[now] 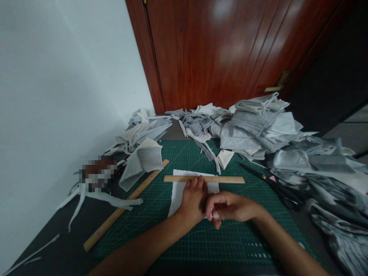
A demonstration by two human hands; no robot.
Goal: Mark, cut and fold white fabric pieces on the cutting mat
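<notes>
white cloth (178, 193) spread on cutting mat (212, 245) | ruler (221, 179) laid across cloth's far part, pressed by flattened left hand (194, 196), nothing gripped | right hand (224, 207) curled, small pink piece (212, 212) apparently pinched | ruler placement judged done; no line seen on cloth

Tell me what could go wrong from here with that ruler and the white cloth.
The short wooden ruler may pivot, since only the left hand presses it, near its middle. The white cloth may shift or crease, since that hand rests on it. The black scissors lie to the right of the right hand, so an outward sweep might knock them.
</notes>
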